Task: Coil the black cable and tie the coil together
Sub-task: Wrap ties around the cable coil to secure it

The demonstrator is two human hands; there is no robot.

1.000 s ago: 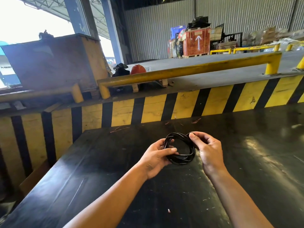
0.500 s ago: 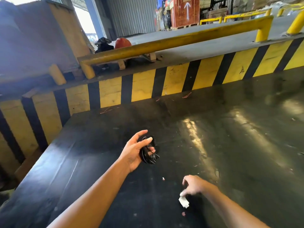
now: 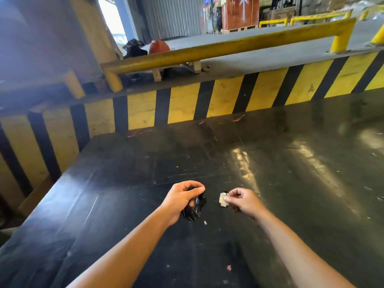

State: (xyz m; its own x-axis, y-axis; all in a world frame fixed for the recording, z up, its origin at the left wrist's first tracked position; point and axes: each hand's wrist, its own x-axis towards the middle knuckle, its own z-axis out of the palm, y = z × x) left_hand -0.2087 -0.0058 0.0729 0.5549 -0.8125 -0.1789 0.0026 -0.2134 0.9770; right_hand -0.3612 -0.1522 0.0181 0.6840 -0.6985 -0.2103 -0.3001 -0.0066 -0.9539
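Now, left hand (image 3: pixel 180 199) clenching squashed black cable coil (image 3: pixel 194 207); beside it, right hand (image 3: pixel 243 201) fingers (image 3: pixel 228 197) pinching small white tie (image 3: pixel 222 200); loosened grip risks loops springing apart.

Left hand (image 3: pixel 180 200) clamped round the black cable coil (image 3: pixel 195 206); right hand (image 3: pixel 242 199) pinching a small white scrap (image 3: pixel 222 199) just beside it, over the dark table (image 3: pixel 124 183).

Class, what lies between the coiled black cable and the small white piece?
Head view: only bare black table between the cable coil in the left hand and the white piece.
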